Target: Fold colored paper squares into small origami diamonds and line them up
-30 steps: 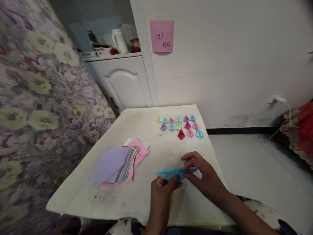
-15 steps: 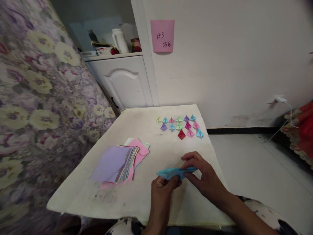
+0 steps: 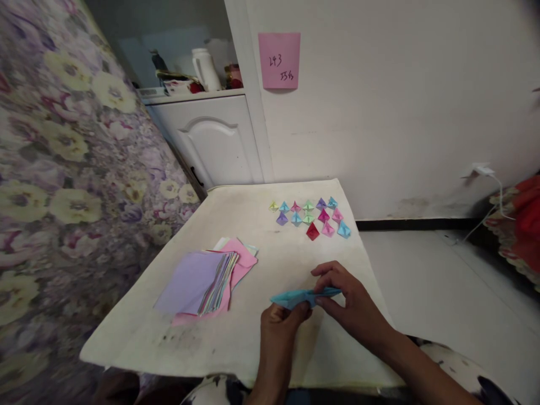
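Observation:
A folded piece of blue origami paper (image 3: pixel 291 298) is held between both hands above the near part of the table. My left hand (image 3: pixel 284 320) is closed on its lower middle, with the thumb pressed against the front. Thumb and fingers of my right hand (image 3: pixel 343 292) pinch its right part, where a narrow strip sticks out to the right. Beyond them several small folded paper pieces (image 3: pixel 313 231) in red, pink, blue, green, purple and yellow lie in rows. To the left lies a fanned stack of coloured paper sheets (image 3: pixel 192 281), purple on top.
The cream-covered table (image 3: pixel 240 214) stands against a wall bearing a pink note (image 3: pixel 279 61). A flowered curtain (image 3: pixel 84 169) hangs along the left. Behind it are a white cabinet (image 3: pixel 215 140) and a shelf with a white jug (image 3: pixel 206 70). A plug and cable (image 3: pixel 483 170) are at the right.
Both hands keep their hold on the blue paper almost unmoved. The strip at its right end reaches slightly further right. The whole view has shifted very slightly.

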Action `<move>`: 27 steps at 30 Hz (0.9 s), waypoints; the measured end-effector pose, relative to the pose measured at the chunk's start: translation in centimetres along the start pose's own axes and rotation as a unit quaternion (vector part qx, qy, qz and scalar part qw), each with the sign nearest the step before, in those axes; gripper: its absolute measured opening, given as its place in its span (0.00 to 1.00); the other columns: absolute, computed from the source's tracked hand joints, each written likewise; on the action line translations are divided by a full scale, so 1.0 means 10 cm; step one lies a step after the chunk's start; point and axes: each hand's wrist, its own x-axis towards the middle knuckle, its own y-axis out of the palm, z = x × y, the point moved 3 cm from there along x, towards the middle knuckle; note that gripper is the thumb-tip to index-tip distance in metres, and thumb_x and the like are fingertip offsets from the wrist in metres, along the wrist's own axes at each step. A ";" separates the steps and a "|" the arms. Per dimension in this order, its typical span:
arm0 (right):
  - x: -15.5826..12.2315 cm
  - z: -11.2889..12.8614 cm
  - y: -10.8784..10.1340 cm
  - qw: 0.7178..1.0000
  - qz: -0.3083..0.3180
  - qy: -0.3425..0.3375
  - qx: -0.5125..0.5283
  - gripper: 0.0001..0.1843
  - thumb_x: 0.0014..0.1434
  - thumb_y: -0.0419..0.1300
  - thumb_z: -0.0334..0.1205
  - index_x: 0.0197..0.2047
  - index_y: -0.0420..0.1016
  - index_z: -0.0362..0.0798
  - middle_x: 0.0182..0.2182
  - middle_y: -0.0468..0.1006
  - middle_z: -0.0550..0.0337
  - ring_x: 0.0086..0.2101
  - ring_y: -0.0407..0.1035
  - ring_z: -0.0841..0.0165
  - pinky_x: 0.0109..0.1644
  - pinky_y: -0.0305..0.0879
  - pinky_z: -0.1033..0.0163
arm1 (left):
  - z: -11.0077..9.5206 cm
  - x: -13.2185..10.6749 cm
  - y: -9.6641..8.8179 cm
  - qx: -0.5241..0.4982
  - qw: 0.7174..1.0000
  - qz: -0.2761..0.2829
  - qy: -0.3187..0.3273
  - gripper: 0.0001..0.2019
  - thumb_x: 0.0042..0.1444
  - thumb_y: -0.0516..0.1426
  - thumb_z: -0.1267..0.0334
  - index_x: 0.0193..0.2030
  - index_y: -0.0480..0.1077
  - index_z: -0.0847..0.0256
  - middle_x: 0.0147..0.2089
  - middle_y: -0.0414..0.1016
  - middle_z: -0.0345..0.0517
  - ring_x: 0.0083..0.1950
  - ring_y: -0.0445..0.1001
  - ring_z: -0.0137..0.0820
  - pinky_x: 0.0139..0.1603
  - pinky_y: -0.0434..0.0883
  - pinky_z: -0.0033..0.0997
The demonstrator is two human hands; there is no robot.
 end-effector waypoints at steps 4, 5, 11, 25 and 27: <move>0.00 -0.02 0.00 1.000 -0.001 0.003 -0.005 0.08 0.52 0.59 0.26 0.32 0.70 0.49 0.44 0.67 0.59 0.45 0.65 0.65 0.48 0.63 0.60 | -0.02 -0.01 0.01 0.006 1.000 -0.002 0.001 0.09 0.43 0.65 0.64 0.32 0.78 0.65 0.31 0.81 0.46 0.33 0.75 0.32 0.38 0.73 0.30; 0.00 -0.03 0.01 1.000 -0.001 0.000 -0.007 0.08 0.52 0.59 0.26 0.32 0.71 0.49 0.44 0.67 0.59 0.45 0.65 0.66 0.48 0.63 0.60 | -0.02 0.00 0.02 0.002 1.000 0.002 0.001 0.09 0.43 0.65 0.64 0.33 0.78 0.65 0.32 0.81 0.46 0.34 0.75 0.33 0.38 0.73 0.30; -0.01 -0.04 0.03 0.999 0.018 -0.028 -0.005 0.11 0.51 0.57 0.24 0.33 0.73 0.50 0.45 0.67 0.59 0.42 0.67 0.68 0.45 0.64 0.62 | 0.01 0.01 0.02 -0.009 1.000 0.009 0.006 0.09 0.43 0.65 0.65 0.33 0.78 0.65 0.31 0.80 0.46 0.33 0.75 0.31 0.38 0.73 0.30; -0.01 -0.14 0.04 0.995 0.014 -0.042 -0.087 0.10 0.50 0.60 0.26 0.31 0.75 0.52 0.41 0.70 0.61 0.40 0.68 0.68 0.40 0.65 0.64 | 0.06 0.02 0.05 -0.020 0.999 0.045 0.005 0.10 0.46 0.63 0.66 0.38 0.77 0.64 0.34 0.80 0.45 0.35 0.74 0.31 0.41 0.73 0.32; -0.02 -0.15 0.04 0.994 0.023 -0.049 -0.099 0.11 0.49 0.60 0.25 0.31 0.75 0.53 0.41 0.71 0.61 0.40 0.68 0.68 0.40 0.65 0.64 | 0.06 0.03 0.05 -0.026 0.999 0.048 0.003 0.10 0.46 0.63 0.67 0.37 0.76 0.63 0.35 0.79 0.45 0.35 0.74 0.31 0.41 0.73 0.33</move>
